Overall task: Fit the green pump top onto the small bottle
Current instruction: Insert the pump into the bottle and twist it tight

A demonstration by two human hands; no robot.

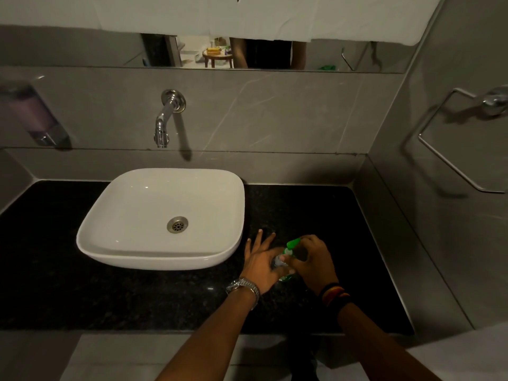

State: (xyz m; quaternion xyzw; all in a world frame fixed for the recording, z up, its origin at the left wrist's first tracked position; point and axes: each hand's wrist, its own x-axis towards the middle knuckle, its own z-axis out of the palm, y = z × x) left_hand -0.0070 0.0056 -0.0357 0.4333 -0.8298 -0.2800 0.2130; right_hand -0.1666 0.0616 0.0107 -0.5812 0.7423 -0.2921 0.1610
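Looking down from the head camera, two bare hands meet over a black speckled surface (pixel 165 298), just right of one white basin (pixel 115 215). One small bottle (pixel 278 262) stands between the hands, near the front right corner of the basin, and one green pump top (pixel 293 243) sits at its upper end, tilted toward the back of the surface. Whether the pump top is fully seated on the bottle cannot be told, since the fingers cover the join.

The left hand (pixel 262 264) has its grip partly closed: thumb and palm press against the bottle's side, while three fingers stretch out straight and spread, pointing away toward the wall. A single metal wristwatch (pixel 243 288) circles the left wrist. The right hand (pixel 313 259) has its grip curled shut around the green pump top, fingertips bunched on the cap from the right and above. Several dark and orange bands (pixel 334 294) ring the right wrist.

Behind the basin, one chrome tap (pixel 165 119) comes out of the grey tiled wall. One wall dispenser (pixel 35 116) hangs at the far left, blurred. One metal towel ring (pixel 461 144) is fixed to the right-hand wall. A strip of mirror (pixel 110 50) runs along the top, its upper part covered by white sheets (pixel 247 15).
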